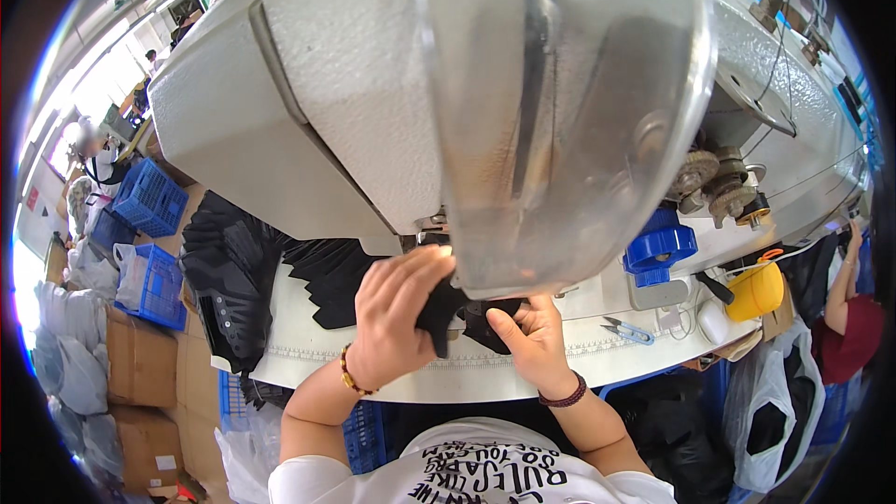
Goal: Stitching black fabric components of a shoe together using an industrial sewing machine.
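Note:
Below the head of a pale grey sewing machine [345, 75], both of my hands are on a black fabric piece [437, 317]. My left hand [399, 303] bends over its left part, fingers together near the needle area. Between thumb and fingers, my right hand [534, 341] pinches the right part of the black material. A clear plastic guard [579, 112] hides the fingertips' surroundings and some of the stitching spot. To the left, a fanned row of black cut pieces [322, 275] lies on the white table [485, 388], beside stacked black shoe uppers [227, 271].
Blue-handled snips [633, 331] lie right of my right hand. Beyond them are a blue plastic part [659, 247] and a yellow cup [754, 292]. Blue crates [152, 198] and cardboard boxes [140, 359] stand at left. Another person [845, 331] is at far right.

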Tool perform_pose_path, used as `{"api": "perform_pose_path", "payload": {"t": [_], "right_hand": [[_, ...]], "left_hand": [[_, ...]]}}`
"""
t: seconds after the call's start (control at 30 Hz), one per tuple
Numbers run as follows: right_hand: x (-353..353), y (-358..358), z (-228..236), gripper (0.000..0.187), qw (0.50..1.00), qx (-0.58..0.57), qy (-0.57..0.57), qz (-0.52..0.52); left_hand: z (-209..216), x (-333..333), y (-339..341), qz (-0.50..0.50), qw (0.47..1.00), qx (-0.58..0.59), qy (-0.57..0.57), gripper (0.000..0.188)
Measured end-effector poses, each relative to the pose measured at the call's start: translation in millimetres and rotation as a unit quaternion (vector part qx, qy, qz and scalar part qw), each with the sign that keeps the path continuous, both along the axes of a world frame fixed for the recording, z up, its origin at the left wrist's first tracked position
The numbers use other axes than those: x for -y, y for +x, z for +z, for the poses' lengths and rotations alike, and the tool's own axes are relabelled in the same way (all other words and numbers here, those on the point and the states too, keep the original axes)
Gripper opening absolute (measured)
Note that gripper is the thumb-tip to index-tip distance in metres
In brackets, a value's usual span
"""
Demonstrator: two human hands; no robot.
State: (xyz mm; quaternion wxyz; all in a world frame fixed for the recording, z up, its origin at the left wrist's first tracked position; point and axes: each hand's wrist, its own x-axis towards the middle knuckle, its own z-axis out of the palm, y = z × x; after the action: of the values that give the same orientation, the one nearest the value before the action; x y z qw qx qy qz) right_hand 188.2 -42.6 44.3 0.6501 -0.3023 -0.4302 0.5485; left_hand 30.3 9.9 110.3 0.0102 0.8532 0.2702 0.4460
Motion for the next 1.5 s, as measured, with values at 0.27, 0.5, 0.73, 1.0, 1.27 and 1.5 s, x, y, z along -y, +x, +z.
{"api": "perform_pose_path", "payload": {"t": [0.27,0.5,0.73,1.0,1.27,1.5], "right_hand": [[5,-5,-5,0.016,0.999,0.023,0.028,-0.027],[1,-2,-11,0.013,0.997,0.061,0.023,-0.036],[-9,12,-5,0.026,0.981,0.169,0.061,-0.069],[-8,9,8,0.020,0.995,0.054,0.024,-0.077],[2,17,7,0.025,0.998,0.056,-0.004,-0.023],[1,19,0,0.013,0.999,0.047,-0.010,0.006]], "left_hand": [[-11,14,4,0.045,0.984,-0.145,0.098,0.032],[-14,14,8,0.046,0.982,-0.149,0.107,0.026],[-4,12,16,0.077,0.973,-0.182,0.117,0.032],[25,13,8,-0.026,0.982,-0.013,-0.188,0.041],[-11,24,12,0.027,0.999,-0.046,-0.003,0.023],[-15,29,17,0.063,0.988,-0.137,0.033,0.026]]}}
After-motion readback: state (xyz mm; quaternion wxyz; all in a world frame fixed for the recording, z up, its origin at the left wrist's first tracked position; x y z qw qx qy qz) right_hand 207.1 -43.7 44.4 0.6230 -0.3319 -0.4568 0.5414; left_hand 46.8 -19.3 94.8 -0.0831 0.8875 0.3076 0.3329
